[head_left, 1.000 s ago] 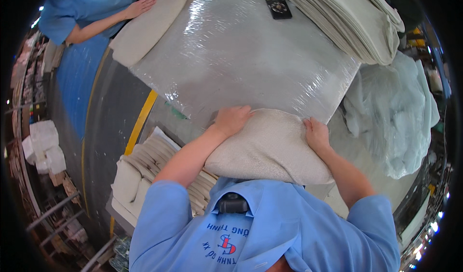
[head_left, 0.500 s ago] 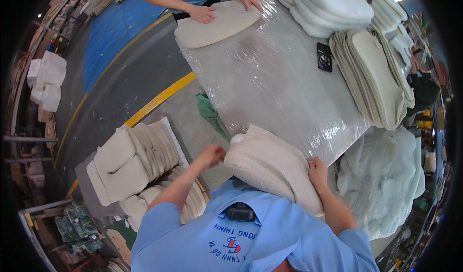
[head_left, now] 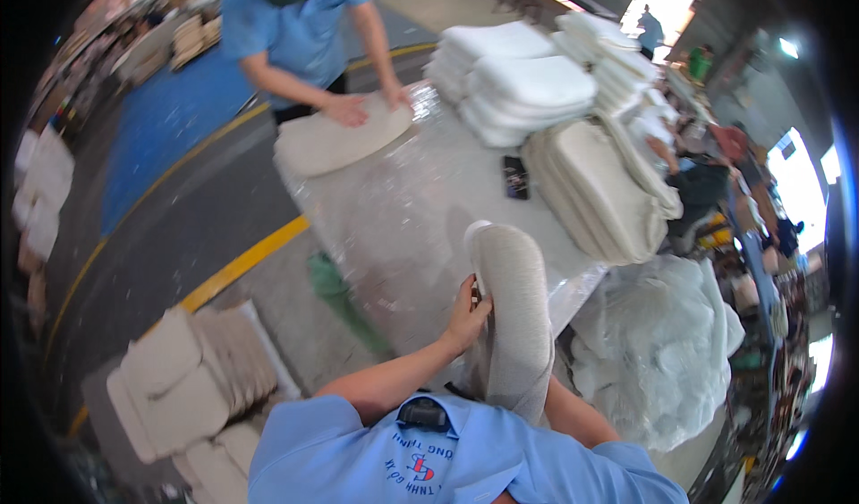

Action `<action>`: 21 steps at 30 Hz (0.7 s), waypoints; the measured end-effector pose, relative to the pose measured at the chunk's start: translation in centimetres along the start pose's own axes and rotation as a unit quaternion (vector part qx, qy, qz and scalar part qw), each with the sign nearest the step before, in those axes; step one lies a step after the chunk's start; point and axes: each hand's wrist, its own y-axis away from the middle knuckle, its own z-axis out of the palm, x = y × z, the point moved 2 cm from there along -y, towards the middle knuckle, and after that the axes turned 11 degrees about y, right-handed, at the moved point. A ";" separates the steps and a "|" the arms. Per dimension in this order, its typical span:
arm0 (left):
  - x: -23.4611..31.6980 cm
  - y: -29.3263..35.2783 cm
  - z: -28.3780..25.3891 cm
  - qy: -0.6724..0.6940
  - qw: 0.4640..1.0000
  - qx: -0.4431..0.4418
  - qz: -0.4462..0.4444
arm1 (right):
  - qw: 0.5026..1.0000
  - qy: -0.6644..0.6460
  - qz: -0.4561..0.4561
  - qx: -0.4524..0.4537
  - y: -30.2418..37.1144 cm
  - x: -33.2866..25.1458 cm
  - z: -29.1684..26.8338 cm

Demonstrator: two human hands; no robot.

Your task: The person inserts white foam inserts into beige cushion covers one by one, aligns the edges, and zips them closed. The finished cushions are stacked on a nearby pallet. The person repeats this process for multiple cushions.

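Note:
I hold a beige fabric-covered cushion point(head_left: 517, 312) upright on its edge in front of my chest, at the near side of the plastic-wrapped table point(head_left: 385, 236). A bit of white padding point(head_left: 476, 232) shows at its far end. My left hand point(head_left: 467, 318) grips the cushion's left side, the thumb and fingers closed at its edge. Behind the cushion my right hand is hidden; only the right forearm point(head_left: 580, 415) shows, reaching up to its lower right side. At the far left corner of the table, a co-worker's two hands point(head_left: 347, 110) rest on another flat beige cushion point(head_left: 335, 146).
Beige covers point(head_left: 595, 186) are piled on the table's right, beside a black phone point(head_left: 515, 177). White foam pads point(head_left: 523, 79) are stacked behind. A large clear plastic bag point(head_left: 662, 352) stands at the right. Stacked beige cushions point(head_left: 170, 370) sit on the floor at left.
The cushion has turned from lying slantwise to standing on edge. My left hand, apart from it before, now grips its side. My right hand has gone behind it. My view has tilted up.

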 end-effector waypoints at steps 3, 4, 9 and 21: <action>1.4 -3.5 5.5 0.016 0.999 -0.046 0.008 | 0.974 -0.206 -0.053 0.080 0.7 -0.4 -1.0; 1.8 -4.2 8.3 -0.011 0.998 -0.052 -0.042 | 0.957 -0.245 -0.072 0.135 1.3 0.3 -2.3; 0.9 -8.3 11.6 0.028 0.944 -0.227 -0.237 | 0.914 -0.142 -0.060 0.375 1.6 -2.2 -0.8; -9.0 -1.1 6.4 -0.352 0.811 -0.336 -0.324 | 0.660 -0.686 0.101 0.289 10.0 9.6 7.0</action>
